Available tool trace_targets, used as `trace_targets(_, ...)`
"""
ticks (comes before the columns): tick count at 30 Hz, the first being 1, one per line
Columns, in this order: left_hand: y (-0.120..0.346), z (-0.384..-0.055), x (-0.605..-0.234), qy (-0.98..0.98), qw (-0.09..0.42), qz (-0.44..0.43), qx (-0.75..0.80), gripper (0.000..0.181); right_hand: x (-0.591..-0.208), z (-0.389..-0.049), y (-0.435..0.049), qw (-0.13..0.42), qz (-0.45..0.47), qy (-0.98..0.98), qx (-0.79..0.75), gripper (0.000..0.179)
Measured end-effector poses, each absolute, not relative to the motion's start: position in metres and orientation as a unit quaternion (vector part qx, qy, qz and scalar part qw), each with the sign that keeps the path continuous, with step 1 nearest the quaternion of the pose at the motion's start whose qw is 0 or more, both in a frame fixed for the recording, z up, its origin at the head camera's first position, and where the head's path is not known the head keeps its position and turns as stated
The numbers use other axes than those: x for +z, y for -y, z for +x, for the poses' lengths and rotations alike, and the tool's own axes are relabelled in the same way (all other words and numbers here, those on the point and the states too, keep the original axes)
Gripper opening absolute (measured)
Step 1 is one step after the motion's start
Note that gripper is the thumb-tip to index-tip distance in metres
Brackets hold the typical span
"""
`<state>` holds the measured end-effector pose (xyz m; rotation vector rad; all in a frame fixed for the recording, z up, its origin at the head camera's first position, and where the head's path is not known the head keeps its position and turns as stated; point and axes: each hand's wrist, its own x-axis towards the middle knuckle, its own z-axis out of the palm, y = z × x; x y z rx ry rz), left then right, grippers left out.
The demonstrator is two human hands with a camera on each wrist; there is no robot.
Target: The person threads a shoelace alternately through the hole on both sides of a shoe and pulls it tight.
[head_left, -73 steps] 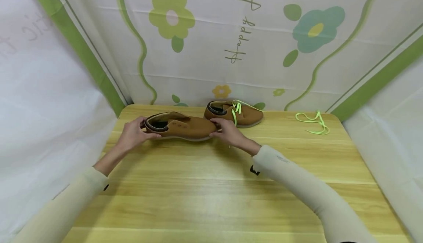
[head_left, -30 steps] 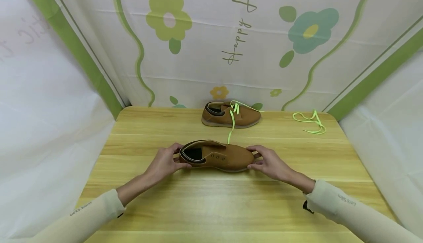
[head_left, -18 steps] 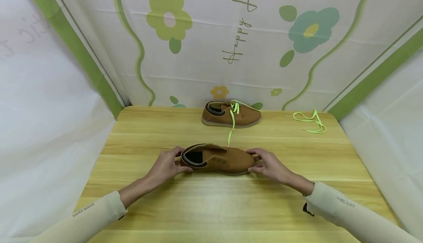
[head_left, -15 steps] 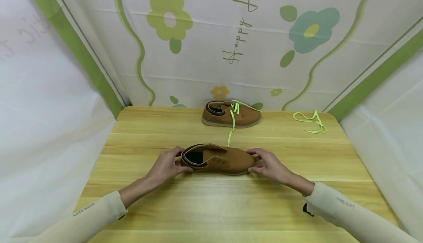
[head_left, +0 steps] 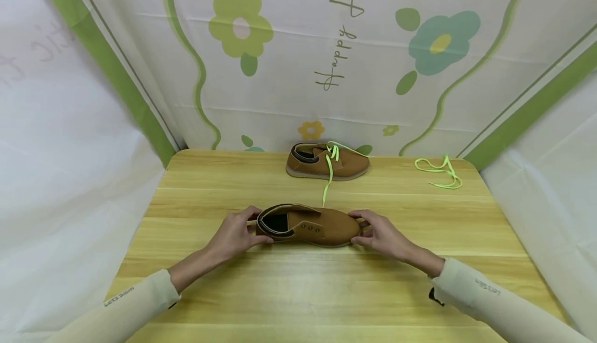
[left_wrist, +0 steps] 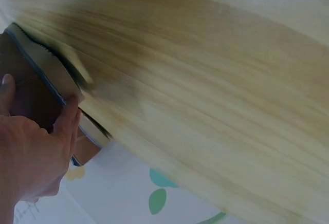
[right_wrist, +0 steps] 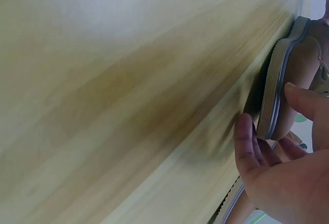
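From my head, one camera looks forward and down over the wooden tabletop [head_left: 298,296] to the flowered backdrop [head_left: 280,89], distant enough to fit both hands. The one on my left wrist sits close to my left hand [head_left: 232,233], facing across the wood, its picture tipped so the backdrop falls at the bottom. My right wrist's camera is just as near, tilted, with my right hand [head_left: 382,235] lower right. All three share the unlaced brown shoe [head_left: 337,225].
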<state>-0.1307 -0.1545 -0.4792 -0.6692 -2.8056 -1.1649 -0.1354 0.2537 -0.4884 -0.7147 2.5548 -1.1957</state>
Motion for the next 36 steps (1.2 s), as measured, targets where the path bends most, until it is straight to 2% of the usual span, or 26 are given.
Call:
trace_targets(5,0.155,-0.13,-0.479,0.91,0.056,-0.247,-0.327,0.085,-0.492,-0.14,-0.264,0.109,-0.278,-0.873,-0.387,0.06)
trace_targets(8,0.155,-0.13,-0.477,0.901,0.101,-0.283,-0.312,0.091,-0.493,-0.145,-0.274,0.091,-0.288,-0.881,-0.365,0.059)
trace_targets(10,0.155,-0.131,-0.475,0.89,0.143,-0.308,-0.305,0.088,-0.493,-0.149,-0.282,0.071,-0.286,-0.891,-0.346,0.057)
trace_targets(13,0.151,-0.135,-0.469,0.865,0.198,-0.347,-0.303,0.075,-0.489,-0.158,-0.296,0.039,-0.271,-0.909,-0.316,0.052)
trace_targets(16,0.145,-0.137,-0.461,0.841,0.218,-0.383,-0.314,0.059,-0.486,-0.17,-0.315,0.016,-0.245,-0.927,-0.283,0.049)
trace_targets(20,0.136,-0.134,-0.455,0.824,0.211,-0.418,-0.32,0.045,-0.485,-0.189,-0.346,0.0,-0.201,-0.947,-0.25,0.048)
trace_targets(28,0.118,-0.125,-0.454,0.836,0.154,-0.419,-0.319,0.04,-0.485,-0.222,-0.416,-0.039,-0.139,-0.97,-0.197,0.046)
trace_targets(33,0.109,-0.125,-0.454,0.853,0.108,-0.393,-0.326,0.041,-0.487,-0.233,-0.442,-0.017,-0.099,-0.983,-0.151,0.044)
trace_targets(36,0.103,-0.124,-0.454,0.862,0.083,-0.38,-0.324,0.038,-0.49,-0.239,-0.449,0.0,-0.093,-0.987,-0.134,0.036)
